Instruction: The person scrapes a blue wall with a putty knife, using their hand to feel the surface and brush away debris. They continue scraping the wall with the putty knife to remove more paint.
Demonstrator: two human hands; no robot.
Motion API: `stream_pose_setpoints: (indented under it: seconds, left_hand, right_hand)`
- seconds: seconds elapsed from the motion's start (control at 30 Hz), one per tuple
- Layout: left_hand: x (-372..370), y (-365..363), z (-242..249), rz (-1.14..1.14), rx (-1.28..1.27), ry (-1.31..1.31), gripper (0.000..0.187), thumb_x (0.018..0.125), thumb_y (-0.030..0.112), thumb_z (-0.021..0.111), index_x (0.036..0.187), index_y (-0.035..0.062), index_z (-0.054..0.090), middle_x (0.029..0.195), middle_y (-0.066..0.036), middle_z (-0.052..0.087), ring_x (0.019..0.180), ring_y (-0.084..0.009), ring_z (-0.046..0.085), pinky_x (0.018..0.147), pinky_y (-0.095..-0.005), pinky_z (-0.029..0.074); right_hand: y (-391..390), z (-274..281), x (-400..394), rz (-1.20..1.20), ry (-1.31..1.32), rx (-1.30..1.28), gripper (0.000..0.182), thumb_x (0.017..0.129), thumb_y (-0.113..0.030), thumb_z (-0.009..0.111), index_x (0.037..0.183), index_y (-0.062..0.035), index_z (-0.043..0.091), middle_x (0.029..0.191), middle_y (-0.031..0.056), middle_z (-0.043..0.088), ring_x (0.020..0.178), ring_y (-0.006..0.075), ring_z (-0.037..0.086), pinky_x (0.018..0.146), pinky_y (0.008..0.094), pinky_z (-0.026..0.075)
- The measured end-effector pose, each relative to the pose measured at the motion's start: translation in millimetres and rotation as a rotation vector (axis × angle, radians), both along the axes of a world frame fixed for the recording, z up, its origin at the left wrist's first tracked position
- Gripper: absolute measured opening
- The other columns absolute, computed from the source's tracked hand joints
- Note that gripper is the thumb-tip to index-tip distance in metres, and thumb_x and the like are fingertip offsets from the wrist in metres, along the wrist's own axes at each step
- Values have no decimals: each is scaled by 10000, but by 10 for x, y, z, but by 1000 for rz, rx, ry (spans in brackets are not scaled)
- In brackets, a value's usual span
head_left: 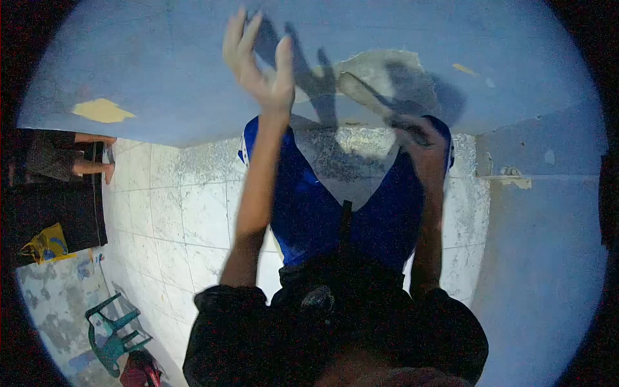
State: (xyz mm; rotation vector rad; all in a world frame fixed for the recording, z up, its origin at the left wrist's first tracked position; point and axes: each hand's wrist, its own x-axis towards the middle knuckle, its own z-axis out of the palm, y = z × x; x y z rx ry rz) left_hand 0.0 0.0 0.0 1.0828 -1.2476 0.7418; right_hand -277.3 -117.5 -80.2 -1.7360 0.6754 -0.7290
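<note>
My left hand is raised in front of the blue wall, fingers apart and nothing in them, its shadow falling on the paint beside it. Lower and to the right, my right hand is closed around the near end of a long, thin, blade-like tool. That tool points up and left across a bare patch where the paint has come off. Dim light and blur hide the tool's exact kind. Between my arms are my bent knees in blue trousers.
White floor tiles, dusty with grey crumbs near the wall's base, lie around me. At the left are another person's legs, a yellow bag and a green plastic chair. Another wall rises at the right.
</note>
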Motion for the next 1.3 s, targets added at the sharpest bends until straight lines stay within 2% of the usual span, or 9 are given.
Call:
stream_pose_setpoints:
  seconds: [0.17,0.3,0.47,0.57,0.67,0.77,0.9,1.1,1.3]
  left_hand:
    - [162,-345,-132,774,340,-452,503,815,277,609,1277,89,543,1400,-229,383,1335,-382,297,1103,-528,93]
    - [198,-383,-257,839,426,-514,481,837,336,555,1254,96,569,1396,-222,395,1355,-361,275,1111,-519,48]
    - [229,-605,-542,698,329,-704,547,880,466,469,1271,90,547,1398,-177,409,1362,-366,253,1123,-512,-13]
    - [208,-531,-1021,531,638,-811,570,823,409,623,1340,245,444,1429,-39,383,1364,-216,279,1128,-479,151]
    - [117,-638,-1734,364,625,-721,647,803,427,613,1330,106,422,1331,-131,432,1232,-354,391,1012,-588,279]
    - [-93,-545,-2350,-3,810,-453,575,810,270,614,1310,54,431,1301,-132,464,1232,-323,404,1048,-479,308]
    - [-283,-96,-2455,79,1099,-582,672,803,178,612,1398,64,321,1494,-133,220,1394,-276,176,1153,-418,110]
    - [-304,309,-2323,196,1002,-322,866,700,136,635,1442,34,199,1526,-116,124,1416,-248,96,1153,-450,65]
    - [20,863,-2273,452,1036,-170,1032,704,236,732,1468,74,56,1525,-151,80,1412,-286,93,1136,-489,104]
  right_hand:
    - [-241,600,-198,-242,57,-43,206,744,-47,746,912,-20,630,850,59,634,729,113,597,648,247,491]
    - [-701,654,-197,-32,-111,-245,214,729,27,725,896,-12,597,795,69,601,673,135,590,616,222,482]
    - [-798,385,59,70,-109,5,268,673,3,764,882,1,597,828,84,636,723,144,616,681,252,506]
    - [-740,-19,232,242,60,27,246,657,-29,781,854,-19,633,837,62,651,752,130,626,689,259,514]
    - [-501,-444,381,372,145,-33,234,661,-118,801,836,-47,664,801,57,660,773,162,642,707,290,513]
    - [-228,-525,452,630,173,-195,231,748,-218,732,809,-13,647,737,77,632,671,166,608,645,288,486]
    - [-38,-417,495,930,117,-608,223,763,-201,736,901,-55,638,783,73,656,691,170,646,607,284,497]
    - [754,182,916,1221,425,229,339,878,-360,605,917,-23,603,754,74,649,621,121,617,584,266,477]
    - [1250,96,1294,1431,402,69,333,905,-313,562,940,18,585,620,28,569,524,93,531,483,238,451]
